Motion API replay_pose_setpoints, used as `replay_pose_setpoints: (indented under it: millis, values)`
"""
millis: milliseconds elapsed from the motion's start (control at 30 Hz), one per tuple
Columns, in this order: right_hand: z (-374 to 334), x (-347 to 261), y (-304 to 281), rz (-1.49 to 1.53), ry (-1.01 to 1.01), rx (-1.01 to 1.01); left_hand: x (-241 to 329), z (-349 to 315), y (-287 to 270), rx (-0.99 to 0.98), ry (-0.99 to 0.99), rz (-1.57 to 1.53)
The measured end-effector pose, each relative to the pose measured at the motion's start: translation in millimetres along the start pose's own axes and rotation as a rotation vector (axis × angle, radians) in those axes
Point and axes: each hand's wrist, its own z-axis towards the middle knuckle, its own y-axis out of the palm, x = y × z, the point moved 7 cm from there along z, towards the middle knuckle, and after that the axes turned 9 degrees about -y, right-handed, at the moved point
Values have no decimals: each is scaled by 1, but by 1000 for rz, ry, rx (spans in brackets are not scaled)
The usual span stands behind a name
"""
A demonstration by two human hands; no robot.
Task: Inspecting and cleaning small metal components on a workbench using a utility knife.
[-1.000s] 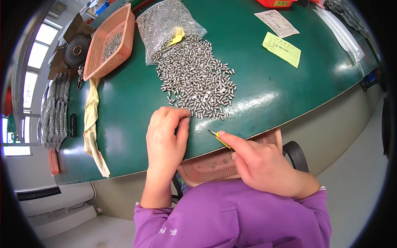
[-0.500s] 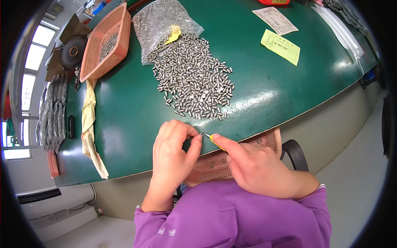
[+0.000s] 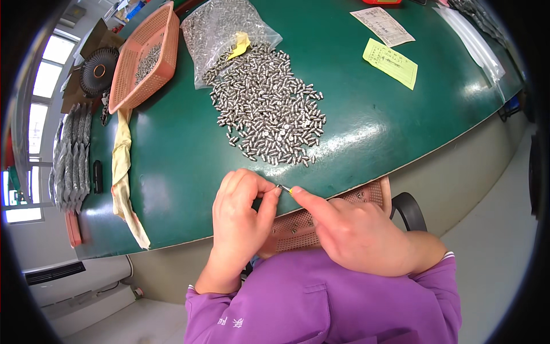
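Note:
My left hand (image 3: 238,209) is closed in a pinch at the table's near edge, thumb against index finger. Between those fingertips a small metal part (image 3: 278,186) barely shows; it looks like the pieces in the pile. My right hand (image 3: 358,232) grips a slim tool (image 3: 285,188) with a yellow handle and a thin metal tip, index finger stretched along it. The tip touches or nearly touches the pinched part; which, I cannot tell. Beyond my hands lies a large pile of small silver bullet-shaped metal parts (image 3: 263,106) on the green table (image 3: 177,166).
A clear plastic bag (image 3: 217,28) of similar parts adjoins the pile, with a yellow scrap (image 3: 240,45) on it. An orange basket (image 3: 166,63) stands far left, above a cream cloth strip (image 3: 121,166). Another basket (image 3: 375,195) sits under the table edge. Paper slips (image 3: 392,63) lie right.
My right hand has turned slightly, and less of the yellow handle shows. My left hand stays nearly in place, still pinching. The pile looks the same.

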Motion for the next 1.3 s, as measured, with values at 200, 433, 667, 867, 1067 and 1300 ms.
replay_pose_setpoints:
  millis: [200,433,667,867,1067,1300]
  values:
    - [0,4,2,-13,-12,-5,2,-2,-5,-114,73,-40]
    - [-8,9,0,45,7,80,-10,17,-19,167,18,149]
    - [-6,9,-1,52,16,80,-11,18,-13,70,-27,97]
    - [-4,6,3,37,-1,85,-3,3,-3,-18,-43,-16]
    - [-2,4,5,39,8,59,-4,2,-2,-22,-43,-13]
    - [2,3,2,59,6,27,-7,2,-3,-14,-29,-56]
